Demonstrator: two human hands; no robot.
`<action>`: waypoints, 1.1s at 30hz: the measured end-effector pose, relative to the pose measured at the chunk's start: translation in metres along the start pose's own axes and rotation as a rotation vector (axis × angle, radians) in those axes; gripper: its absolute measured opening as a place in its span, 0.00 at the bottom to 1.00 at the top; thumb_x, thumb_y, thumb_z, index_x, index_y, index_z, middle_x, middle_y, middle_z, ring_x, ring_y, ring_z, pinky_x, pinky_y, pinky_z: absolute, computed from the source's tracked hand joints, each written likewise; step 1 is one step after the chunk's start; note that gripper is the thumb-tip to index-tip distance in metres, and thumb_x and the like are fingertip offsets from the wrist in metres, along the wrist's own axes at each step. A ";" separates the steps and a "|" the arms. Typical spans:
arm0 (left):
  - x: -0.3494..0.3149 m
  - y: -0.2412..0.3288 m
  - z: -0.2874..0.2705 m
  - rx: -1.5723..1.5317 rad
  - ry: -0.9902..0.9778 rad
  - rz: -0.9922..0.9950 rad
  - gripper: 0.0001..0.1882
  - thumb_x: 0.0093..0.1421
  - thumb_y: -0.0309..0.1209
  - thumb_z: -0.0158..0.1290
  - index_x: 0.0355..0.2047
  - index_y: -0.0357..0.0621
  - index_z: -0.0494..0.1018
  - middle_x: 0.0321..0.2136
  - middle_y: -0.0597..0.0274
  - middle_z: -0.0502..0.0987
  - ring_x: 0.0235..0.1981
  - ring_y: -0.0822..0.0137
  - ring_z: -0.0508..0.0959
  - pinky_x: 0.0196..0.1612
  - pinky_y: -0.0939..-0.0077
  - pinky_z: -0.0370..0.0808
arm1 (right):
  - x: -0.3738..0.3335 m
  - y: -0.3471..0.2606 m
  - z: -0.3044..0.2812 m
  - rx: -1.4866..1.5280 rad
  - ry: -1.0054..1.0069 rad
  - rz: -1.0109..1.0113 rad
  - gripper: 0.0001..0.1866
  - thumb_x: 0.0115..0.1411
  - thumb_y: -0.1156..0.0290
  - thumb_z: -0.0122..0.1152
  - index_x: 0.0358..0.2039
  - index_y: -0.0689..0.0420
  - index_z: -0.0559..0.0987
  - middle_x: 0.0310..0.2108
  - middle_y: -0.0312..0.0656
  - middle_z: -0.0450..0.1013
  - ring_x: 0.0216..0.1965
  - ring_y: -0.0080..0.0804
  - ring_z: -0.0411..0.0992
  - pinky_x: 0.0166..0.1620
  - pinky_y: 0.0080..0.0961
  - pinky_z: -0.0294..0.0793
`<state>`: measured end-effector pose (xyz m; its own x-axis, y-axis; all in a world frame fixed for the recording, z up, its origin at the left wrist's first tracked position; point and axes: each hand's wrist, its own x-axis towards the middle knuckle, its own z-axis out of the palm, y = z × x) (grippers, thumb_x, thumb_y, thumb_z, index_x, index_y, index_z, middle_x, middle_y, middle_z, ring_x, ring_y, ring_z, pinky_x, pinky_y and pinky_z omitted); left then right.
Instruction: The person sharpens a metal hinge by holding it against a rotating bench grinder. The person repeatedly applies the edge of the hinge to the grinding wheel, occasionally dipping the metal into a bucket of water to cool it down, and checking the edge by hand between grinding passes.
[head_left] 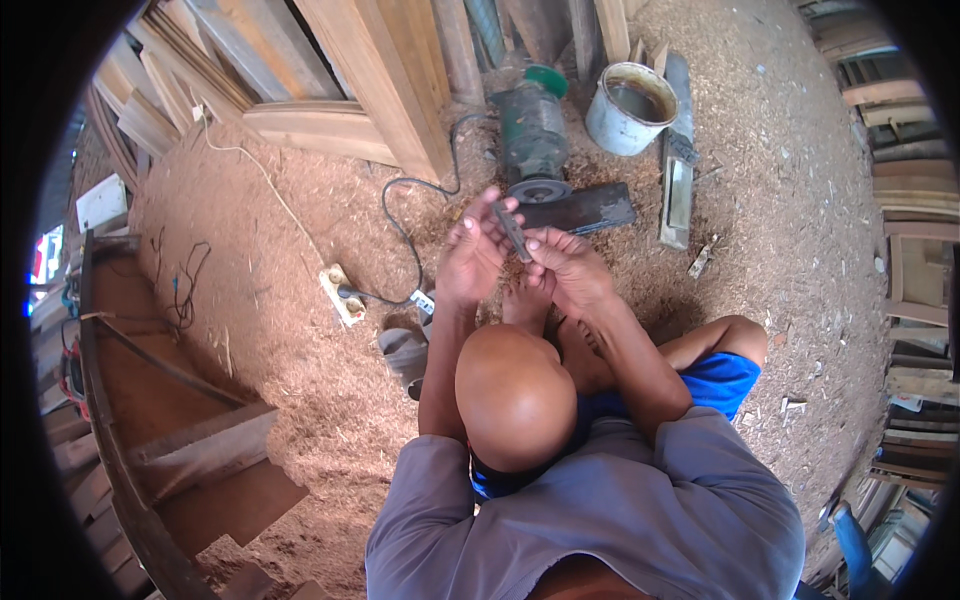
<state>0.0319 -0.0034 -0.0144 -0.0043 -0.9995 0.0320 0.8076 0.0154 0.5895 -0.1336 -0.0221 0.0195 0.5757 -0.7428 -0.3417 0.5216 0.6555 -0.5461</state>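
Observation:
A short, flat, dark metal piece [512, 232] is held up slantwise between my two hands, in front of the bench grinder. My right hand [572, 268] pinches its lower end between thumb and fingers. At the upper end, the curled fingertips of my left hand [474, 254] rest against it, with the palm turned partly up. Just beyond stands the green and grey bench grinder [533, 135], its round wheel [540, 190] facing me. A dark flat board or block [585, 208] lies beside the wheel, partly hidden behind my hands.
A whitish bucket [630, 108] of murky liquid stands right of the grinder, beside a long board bearing a pale sharpening-stone-like block [677, 205]. A black cord [408, 235] runs to a power strip [343, 295]. Sandals [404, 352] lie at my left. Timber [375, 80] leans behind; shavings cover the floor.

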 end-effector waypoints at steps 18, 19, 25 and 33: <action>0.062 0.028 -0.038 0.564 0.281 -0.091 0.24 0.65 0.42 0.49 0.56 0.41 0.65 0.48 0.53 0.75 0.44 0.65 0.77 0.45 0.76 0.74 | 0.046 -0.072 -0.062 -0.265 0.342 -0.355 0.06 0.66 0.70 0.50 0.40 0.57 0.72 0.35 0.41 0.77 0.28 0.20 0.70 0.36 0.20 0.71; 0.076 0.030 -0.046 0.605 0.325 -0.134 0.27 0.64 0.45 0.49 0.57 0.41 0.64 0.49 0.53 0.74 0.45 0.64 0.75 0.47 0.74 0.72 | 0.059 -0.080 -0.065 -0.276 0.363 -0.417 0.06 0.66 0.70 0.50 0.40 0.58 0.71 0.36 0.42 0.77 0.29 0.20 0.70 0.37 0.20 0.71; 0.163 0.027 -0.078 0.816 0.452 -0.357 0.47 0.53 0.65 0.52 0.60 0.40 0.59 0.50 0.52 0.70 0.48 0.61 0.70 0.51 0.65 0.66 | 0.165 -0.102 -0.078 -0.256 0.335 -0.826 0.07 0.66 0.69 0.48 0.40 0.59 0.68 0.40 0.45 0.76 0.38 0.22 0.71 0.46 0.20 0.69; 0.225 -0.012 -0.100 0.714 0.361 -0.554 0.48 0.51 0.67 0.53 0.60 0.42 0.60 0.55 0.48 0.67 0.55 0.58 0.66 0.56 0.61 0.63 | 0.251 -0.080 -0.102 -0.467 0.398 -0.845 0.06 0.67 0.70 0.45 0.39 0.59 0.68 0.37 0.41 0.73 0.40 0.24 0.70 0.47 0.24 0.68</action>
<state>0.0800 -0.2310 -0.0948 0.0011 -0.8167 -0.5770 0.1977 -0.5655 0.8007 -0.0948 -0.2747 -0.1006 -0.1565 -0.9816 0.1090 0.3137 -0.1540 -0.9370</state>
